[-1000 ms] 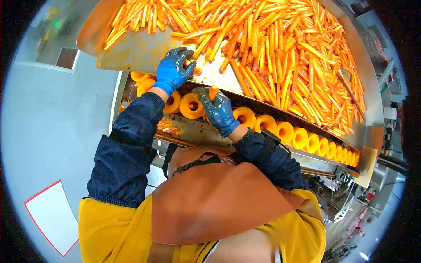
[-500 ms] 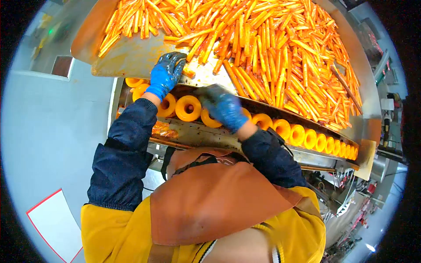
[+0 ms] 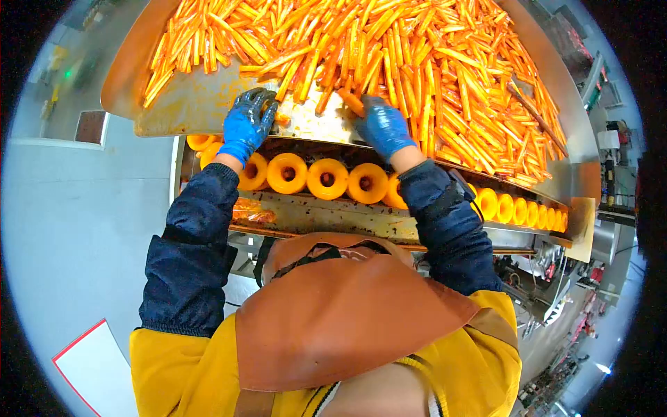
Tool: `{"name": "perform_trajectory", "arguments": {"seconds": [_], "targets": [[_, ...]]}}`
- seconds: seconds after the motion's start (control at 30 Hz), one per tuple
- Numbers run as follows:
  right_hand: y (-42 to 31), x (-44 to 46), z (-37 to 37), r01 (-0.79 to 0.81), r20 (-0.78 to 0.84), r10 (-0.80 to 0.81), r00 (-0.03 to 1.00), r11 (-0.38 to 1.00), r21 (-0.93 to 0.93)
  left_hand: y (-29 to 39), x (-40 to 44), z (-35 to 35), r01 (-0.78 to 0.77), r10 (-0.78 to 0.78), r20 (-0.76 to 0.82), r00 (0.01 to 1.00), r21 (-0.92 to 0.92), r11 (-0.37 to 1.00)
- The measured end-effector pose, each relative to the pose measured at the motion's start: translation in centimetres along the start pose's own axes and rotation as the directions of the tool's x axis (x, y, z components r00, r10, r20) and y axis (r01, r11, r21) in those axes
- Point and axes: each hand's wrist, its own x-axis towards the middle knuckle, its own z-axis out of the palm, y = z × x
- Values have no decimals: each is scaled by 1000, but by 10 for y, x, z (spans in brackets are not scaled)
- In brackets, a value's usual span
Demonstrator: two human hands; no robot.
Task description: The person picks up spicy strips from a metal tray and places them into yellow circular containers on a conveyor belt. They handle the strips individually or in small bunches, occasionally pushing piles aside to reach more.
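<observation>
My left hand (image 3: pixel 249 124), in a blue glove with dark wet stains, rests at the near edge of the metal tray (image 3: pixel 187 104). Its fingers are slightly spread, beside a small orange scrap (image 3: pixel 281 119). My right hand (image 3: pixel 383 126), gloved the same way, is at the front of the heap, closed on a reddish-orange stick (image 3: pixel 351 103) that is slightly blurred. Glossy orange sticks (image 3: pixel 438 76) are piled across the tray beyond both hands. Below the tray edge runs a row of yellow-orange funnel-shaped cups (image 3: pixel 327 178) with round holes.
Under the cups is a metal ledge (image 3: pixel 333 217) with dark specks and some orange pieces (image 3: pixel 251 210) at its left. A long brown stick (image 3: pixel 538 118) lies on the heap at right. A red-edged white panel (image 3: pixel 97 368) is at lower left.
My right hand has moved from over the cups up to the front of the stick heap, and a stick now shows at its fingers. My left hand stays by the tray edge.
</observation>
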Motion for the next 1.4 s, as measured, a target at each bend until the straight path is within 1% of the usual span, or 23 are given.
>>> {"name": "perform_trajectory", "arguments": {"seconds": [0.03, 0.07, 0.1, 0.17, 0.2, 0.23, 0.3, 0.37, 0.4, 0.5, 0.53, 0.57, 0.63, 0.67, 0.77, 0.8, 0.97, 1.03, 1.07, 1.17, 1.2, 1.33, 1.4], "targets": [[5, -3, -9, -21, 31, 18, 999, 997, 75, 0, 0, -1, 0, 0, -9, 1000, -11, 1000], [16, -7, -3, 33, -172, -6, 985, 987, 154, -1, 0, -1, 4, -4, -11, 1000, -10, 1000], [19, -6, -3, 79, -220, 31, 975, 876, 475, 0, -1, -1, 28, -28, -3, 1000, -11, 1000], [20, -16, 2, 178, -392, 161, 906, 695, 697, -2, -1, 1, 62, -62, 6, 998, -10, 998], [-8, -35, -23, 31, -207, 254, 945, 560, 828, -5, -1, 4, 45, -45, 2, 999, 22, 999], [-25, -43, -24, 83, -147, 243, 959, 255, 963, -6, -1, 6, 25, -25, -3, 1000, 53, 998], [-44, -51, 2, 88, -118, 241, 963, 130, 988, -2, -1, 4, 46, -45, -4, 999, 32, 998], [-65, -54, 20, -112, 86, 190, 978, 130, 985, 1, -1, 0, 60, -60, -2, 998, 19, 998], [-83, -55, 25, -78, 79, 162, 984, -13, 997, 0, -1, 1, 61, -61, -2, 998, 23, 998], [-98, -56, 68, -212, 221, 43, 974, -147, 966, -4, -2, 2, 32, -31, -8, 999, 19, 999], [-97, -57, 77, -301, 302, 17, 953, -53, 952, -3, -2, 2, 39, -39, -5, 999, 17, 999], [-95, -58, 85, -303, 304, 13, 953, -53, 952, -3, -2, 2, 45, -45, -3, 999, 13, 999], [-89, -62, 99, -193, 209, -43, 977, 237, 952, -6, -1, 3, 19, -19, -23, 1000, 23, 1000], [-81, -64, 103, -240, 261, -36, 965, 293, 925, -4, -1, 2, 26, -26, -21, 999, 24, 999], [-79, -66, 71, -330, 325, 61, 944, 209, 920, -2, -1, 2, 40, -39, -20, 999, 33, 999], [-84, -64, 69, -147, 133, 89, 987, 166, 975, -1, -1, 1, 44, -44, -22, 999, 21, 999], [-105, -55, 67, -16, -2, 176, 984, 102, 995, -1, -1, 1, 44, -43, -14, 999, 41, 998], [-110, -53, 79, -250, 255, 136, 957, -51, 967, -1, -2, 2, 60, -60, -2, 998, 32, 998], [-110, -51, 91, -151, 151, 102, 983, -4, 988, -2, -2, 2, 59, -59, -1, 998, 34, 998], [-96, -57, 108, -168, 167, 15, 986, 101, 981, -5, -2, 3, 49, -48, -13, 999, 36, 998], [-92, -61, 95, -242, 243, -10, 970, 63, 968, -6, -2, 3, 39, -40, 10, 999, 47, 998], [-90, -62, 69, -143, 145, -47, 988, 33, 989, -3, -2, 0, 41, -42, 35, 998, 46, 998], [-92, -59, 74, -207, 208, -44, 977, 13, 978, -3, -3, 1, 45, -47, 34, 998, 43, 998]]}}
